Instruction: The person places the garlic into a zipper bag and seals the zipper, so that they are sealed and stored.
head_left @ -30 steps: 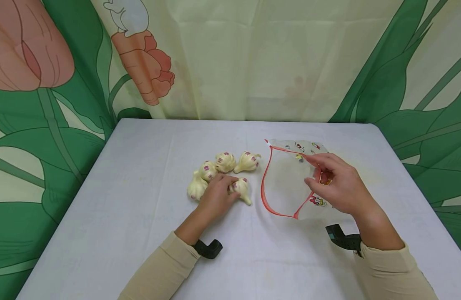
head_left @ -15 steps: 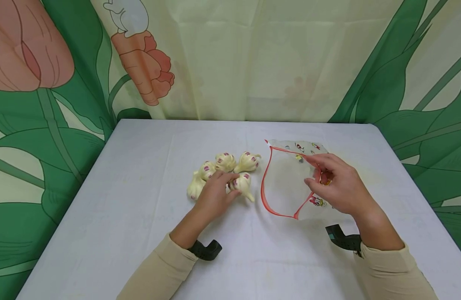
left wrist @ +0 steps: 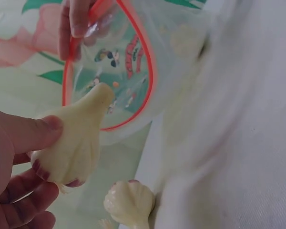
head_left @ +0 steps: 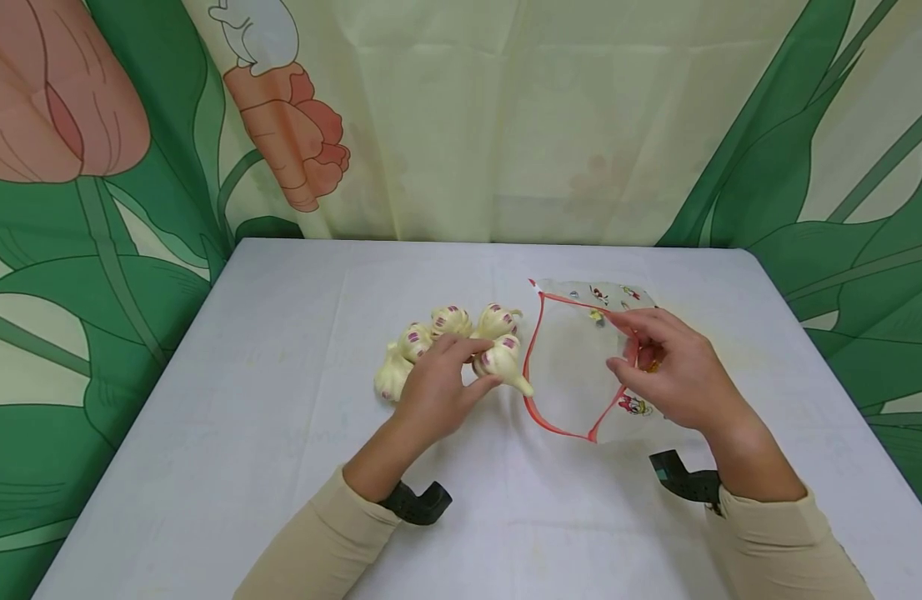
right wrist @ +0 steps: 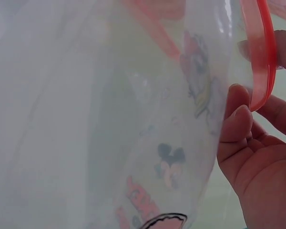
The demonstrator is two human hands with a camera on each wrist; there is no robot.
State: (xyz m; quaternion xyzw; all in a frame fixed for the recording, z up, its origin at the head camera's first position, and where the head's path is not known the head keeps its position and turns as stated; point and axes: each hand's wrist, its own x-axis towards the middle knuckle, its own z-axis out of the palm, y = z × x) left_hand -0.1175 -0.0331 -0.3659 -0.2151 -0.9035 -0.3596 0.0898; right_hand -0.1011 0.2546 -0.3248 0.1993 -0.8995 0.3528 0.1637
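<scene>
In the head view, my left hand (head_left: 440,385) grips a pale garlic bulb (head_left: 500,358) between thumb and fingers. Purple patches mark its root end, and its stem (left wrist: 99,98) points at the bag's mouth. A clear plastic zip bag with a red rim (head_left: 534,333) and cartoon prints stands with its mouth wide, facing left. My right hand (head_left: 667,358) pinches the far edge of this rim. In the right wrist view, the clear film (right wrist: 119,119) fills most of the picture, and the fingers are at the red strip (right wrist: 261,57).
Several more garlic bulbs (head_left: 450,325) sit in a curved cluster beyond and left of my left hand. A white cloth covers the table (head_left: 228,433). Behind its far edge hangs a printed curtain (head_left: 446,125). Each wrist wears a black camera mount (head_left: 419,502).
My left hand has moved right with the garlic bulb, whose stem now overlaps the bag's red rim in the head view. The right hand and bag have barely moved.
</scene>
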